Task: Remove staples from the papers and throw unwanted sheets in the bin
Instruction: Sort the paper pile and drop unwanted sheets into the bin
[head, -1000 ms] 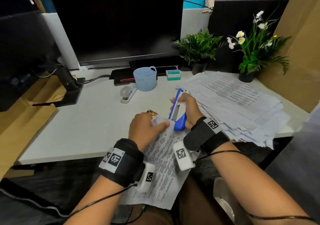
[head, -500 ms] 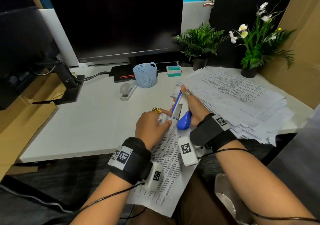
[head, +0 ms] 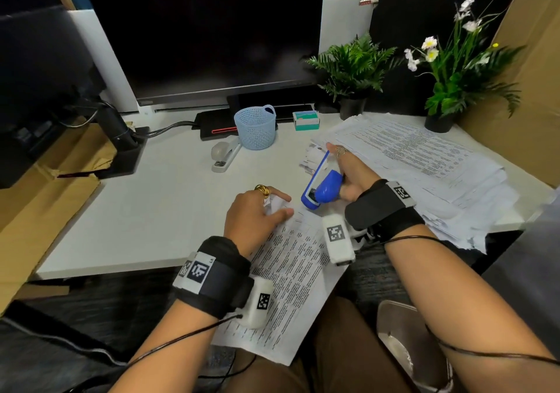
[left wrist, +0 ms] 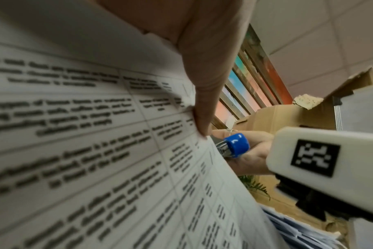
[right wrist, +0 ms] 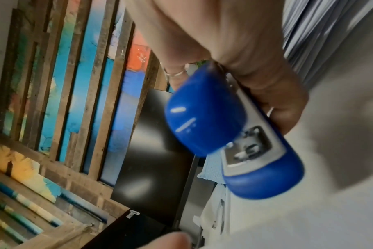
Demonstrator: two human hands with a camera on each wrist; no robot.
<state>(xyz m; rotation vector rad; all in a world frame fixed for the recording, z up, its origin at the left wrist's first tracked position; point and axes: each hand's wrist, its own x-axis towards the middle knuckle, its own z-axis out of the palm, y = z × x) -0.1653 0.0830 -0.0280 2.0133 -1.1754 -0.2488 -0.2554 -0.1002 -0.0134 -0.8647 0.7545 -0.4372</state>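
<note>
Left hand pinches the top corner of the printed sheets, thumb on top; the sheets hang over the desk's front edge onto the lap. Right hand grips a blue stapler, held off the sheets, just right of the pinched corner. A paper stack covers the desk's right side. A grey stapler and blue basket stand near the back edge.
</note>
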